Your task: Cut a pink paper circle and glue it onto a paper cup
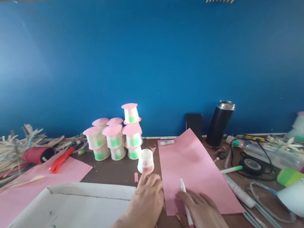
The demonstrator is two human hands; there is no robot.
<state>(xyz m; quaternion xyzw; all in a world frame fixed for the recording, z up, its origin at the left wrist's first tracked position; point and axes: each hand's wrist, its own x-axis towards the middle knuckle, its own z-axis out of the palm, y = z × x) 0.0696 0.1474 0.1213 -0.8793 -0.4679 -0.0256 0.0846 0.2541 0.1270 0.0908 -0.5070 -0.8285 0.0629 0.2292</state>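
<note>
My left hand (pixel 146 202) rests on the brown table with its fingers curled together, just in front of a small upturned white paper cup (pixel 146 161); what it holds, if anything, is hidden. My right hand (pixel 201 215) lies on the near edge of a pink paper sheet (pixel 195 168) and grips a white pen (pixel 185 202) that points away from me. A pile of white cups with pink lids and green labels (pixel 116 135) stands behind the left hand.
A black flask (pixel 220 122) and a dark phone (pixel 193 124) stand against the blue wall. Cables, a tape roll (pixel 252 165) and white bowls (pixel 303 195) crowd the right. Red scissors (pixel 60 159), straw strips, more pink paper and a white board (pixel 74 213) lie at left.
</note>
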